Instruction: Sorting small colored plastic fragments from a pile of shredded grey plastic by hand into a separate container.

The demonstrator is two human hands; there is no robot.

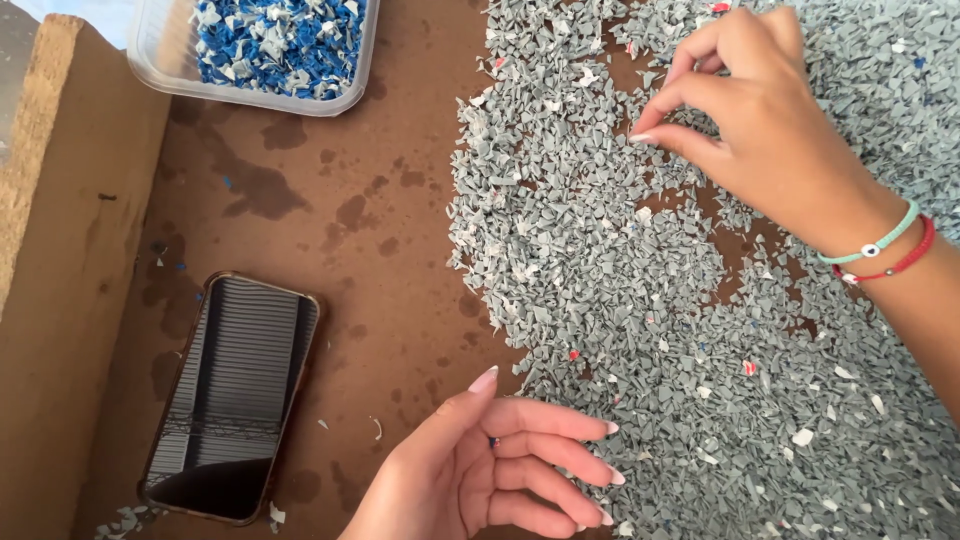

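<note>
Two hands busy: your right hand [755,110] at 1 o'clock pinches into the grey chips [640,300]; your left hand [500,470] at 6 o'clock lies open, cupping a small blue chip [493,441]. Tilt that palm and it likely drops back into the pile.

A stained, dark-blotched brown fibreboard table [330,220] fills the view under even daylight, bordered on the left by a raised light-brown chipboard wall [60,260] with a rough edge.
</note>
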